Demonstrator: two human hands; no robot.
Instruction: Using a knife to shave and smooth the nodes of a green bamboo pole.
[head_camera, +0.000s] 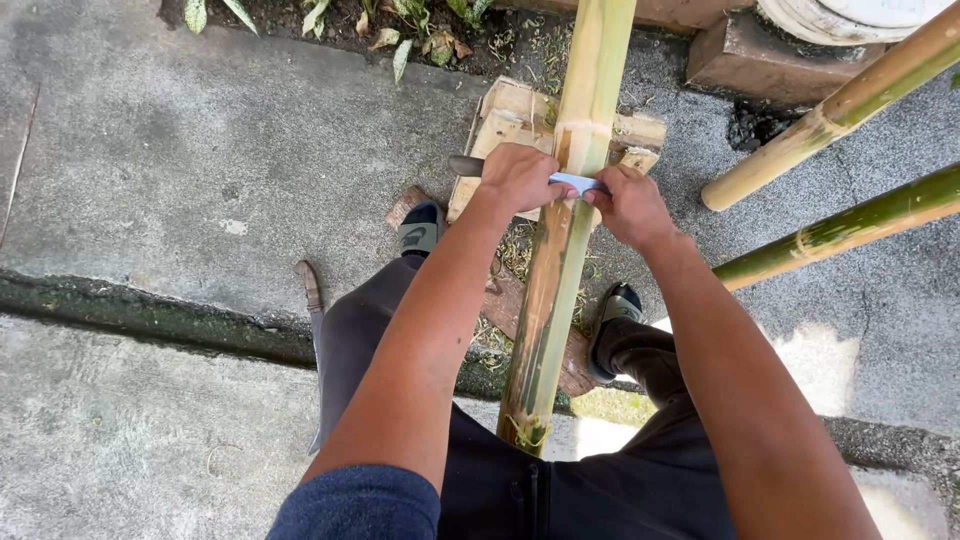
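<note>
Bamboo pole (560, 260) upright between both hands; left hand (520, 178) gripping knife (575, 182) handle left of pole, right hand (630, 205) pinching blade tip right of it.

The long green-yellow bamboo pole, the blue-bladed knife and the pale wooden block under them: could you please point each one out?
Long green-yellow bamboo pole (545, 300): head view, mid-shaft below the hands.
Blue-bladed knife (574, 181): head view, blade between the hands.
Pale wooden block (505, 120): head view, left top face.

Three bamboo poles (560, 260), one knife (572, 181), one wooden block (510, 115), two hands (520, 178).

Head view, steeply downward (close in)
</note>
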